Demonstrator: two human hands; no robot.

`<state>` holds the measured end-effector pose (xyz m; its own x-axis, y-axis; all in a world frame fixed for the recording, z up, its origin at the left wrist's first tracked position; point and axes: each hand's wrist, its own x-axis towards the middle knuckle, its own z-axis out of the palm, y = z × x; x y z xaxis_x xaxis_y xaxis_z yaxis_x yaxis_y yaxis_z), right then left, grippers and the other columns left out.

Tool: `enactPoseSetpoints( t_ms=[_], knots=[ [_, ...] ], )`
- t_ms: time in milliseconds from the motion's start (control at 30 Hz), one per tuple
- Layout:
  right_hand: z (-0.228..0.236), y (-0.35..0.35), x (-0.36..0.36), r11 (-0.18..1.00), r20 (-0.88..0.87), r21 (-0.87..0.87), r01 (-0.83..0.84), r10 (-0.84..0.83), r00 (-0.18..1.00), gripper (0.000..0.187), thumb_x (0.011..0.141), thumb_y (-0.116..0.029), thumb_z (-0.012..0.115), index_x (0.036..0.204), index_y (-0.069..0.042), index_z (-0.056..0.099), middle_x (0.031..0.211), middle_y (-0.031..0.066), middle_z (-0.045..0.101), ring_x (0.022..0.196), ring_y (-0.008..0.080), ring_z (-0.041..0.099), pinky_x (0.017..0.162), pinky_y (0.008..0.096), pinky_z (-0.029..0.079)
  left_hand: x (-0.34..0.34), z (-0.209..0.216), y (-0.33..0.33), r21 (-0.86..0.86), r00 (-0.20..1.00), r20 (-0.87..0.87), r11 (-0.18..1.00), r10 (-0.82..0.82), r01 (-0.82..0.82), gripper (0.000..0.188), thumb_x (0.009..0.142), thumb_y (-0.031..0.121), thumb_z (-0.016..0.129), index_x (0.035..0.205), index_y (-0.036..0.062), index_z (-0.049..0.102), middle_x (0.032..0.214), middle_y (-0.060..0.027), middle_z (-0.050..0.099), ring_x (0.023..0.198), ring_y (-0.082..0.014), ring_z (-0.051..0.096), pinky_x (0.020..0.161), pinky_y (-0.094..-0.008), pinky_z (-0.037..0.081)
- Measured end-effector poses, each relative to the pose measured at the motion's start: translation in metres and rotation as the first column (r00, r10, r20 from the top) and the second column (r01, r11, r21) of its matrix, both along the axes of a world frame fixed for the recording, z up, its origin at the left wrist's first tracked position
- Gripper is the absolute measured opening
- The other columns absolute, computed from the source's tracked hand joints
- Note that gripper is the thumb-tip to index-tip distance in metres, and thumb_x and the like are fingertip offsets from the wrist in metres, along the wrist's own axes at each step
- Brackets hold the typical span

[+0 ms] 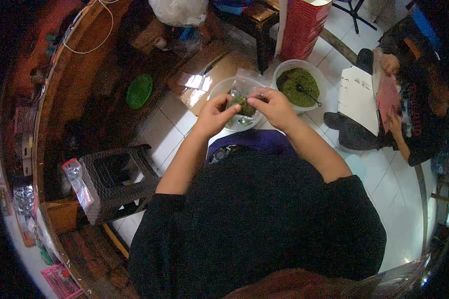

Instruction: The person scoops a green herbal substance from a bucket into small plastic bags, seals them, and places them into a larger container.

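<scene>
A clear plastic zip bag (244, 89) with green, crumbly plant matter in its lower part is between my hands, above a round white tub (219, 88). My left hand (217, 117) pinches the bag's left side, thumb pointing inward. On the other side my right hand (274, 107) grips it with thumb and fingers closed. Some small clear packets with green contents seem to lie in the tub below, partly hidden by the bag and hands. Just right of it stands a bigger white tub (320, 89) filled with loose green matter, a dark-handled spoon (307, 91) resting in it.
Behind the tubs lie a cardboard piece (217, 70) and a tall red container (304, 30). A dark plastic stool (114, 174) with plastic packaging (79, 184) stands at left, a green basket (140, 91) beyond. At right, another person sits near a white board (356, 99).
</scene>
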<state>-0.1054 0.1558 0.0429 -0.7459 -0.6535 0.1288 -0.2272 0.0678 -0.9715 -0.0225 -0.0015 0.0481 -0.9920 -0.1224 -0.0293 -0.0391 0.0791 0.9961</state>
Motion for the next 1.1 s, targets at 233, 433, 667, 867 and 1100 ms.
enactPoseSetpoints(
  t_ms=[233, 433, 667, 867, 1100],
  knots=[
    [0.003, 0.002, 0.007, 0.997, 0.048, -0.069, 0.035, -0.032, 0.998, 0.018, 0.072, -0.017, 0.055, 0.079, -0.001, 0.057, 0.071, 0.0065, 0.056, 0.067, 0.0118, 0.051, 0.063, 0.0246, 0.04, 0.008, -0.002, -0.002, -0.248, 0.998, 0.063, 0.968, -0.018, 0.034, 0.024, 0.068, 0.016, 0.062, 0.084, 0.001, 0.054, 0.074, -0.0026, 0.055, 0.07, -0.0099, 0.05, 0.064, -0.0228, 0.039],
    [0.012, 0.009, 0.016, 0.997, -0.044, -0.067, -0.039, 0.036, 0.998, 0.018, 0.073, -0.019, 0.055, 0.075, -0.002, 0.058, 0.069, 0.007, 0.056, 0.064, 0.011, 0.05, 0.059, 0.0252, 0.04, 0.007, 0.003, 0.003, 0.022, 0.983, -0.178, 0.999, 0.039, -0.035, 0.014, 0.071, 0.012, 0.058, 0.079, 0.001, 0.055, 0.074, -0.0033, 0.055, 0.071, -0.0106, 0.049, 0.065, -0.0224, 0.039],
    [0.006, 0.011, 0.016, 0.998, -0.132, 0.012, -0.059, 0.06, 0.989, 0.02, 0.069, -0.024, 0.056, 0.07, -0.004, 0.057, 0.068, 0.0107, 0.055, 0.064, 0.0223, 0.053, 0.06, 0.0314, 0.041, 0.014, 0.005, -0.005, -0.252, 0.982, -0.102, 0.951, 0.16, -0.181, 0.008, 0.072, 0.009, 0.055, 0.073, 0.0013, 0.057, 0.073, -0.0041, 0.056, 0.069, -0.0102, 0.051, 0.063, -0.0217, 0.039],
    [0.001, 0.01, 0.015, 0.997, -0.276, -0.044, -0.069, 0.054, 0.96, 0.021, 0.071, -0.024, 0.056, 0.073, -0.003, 0.057, 0.066, 0.0117, 0.054, 0.062, 0.0199, 0.052, 0.058, 0.0307, 0.04, 0.013, -0.001, -0.004, -0.032, 0.977, -0.186, 0.993, 0.106, -0.114, 0.007, 0.072, 0.007, 0.056, 0.069, 0.001, 0.053, 0.068, -0.0032, 0.054, 0.061, -0.0092, 0.048, 0.056, -0.0207, 0.038],
    [-0.006, 0.018, 0.014, 0.992, -0.334, -0.038, -0.118, 0.099, 0.937, 0.018, 0.069, -0.02, 0.055, 0.069, -0.003, 0.054, 0.063, 0.0099, 0.052, 0.06, 0.0206, 0.052, 0.055, 0.0302, 0.04, 0.012, 0.006, 0.011, -0.163, 0.983, -0.183, 0.986, -0.014, -0.016, 0.005, 0.07, 0.002, 0.056, 0.068, 0.0008, 0.051, 0.067, -0.002, 0.053, 0.059, -0.0068, 0.046, 0.052, -0.0184, 0.035]
  ],
)
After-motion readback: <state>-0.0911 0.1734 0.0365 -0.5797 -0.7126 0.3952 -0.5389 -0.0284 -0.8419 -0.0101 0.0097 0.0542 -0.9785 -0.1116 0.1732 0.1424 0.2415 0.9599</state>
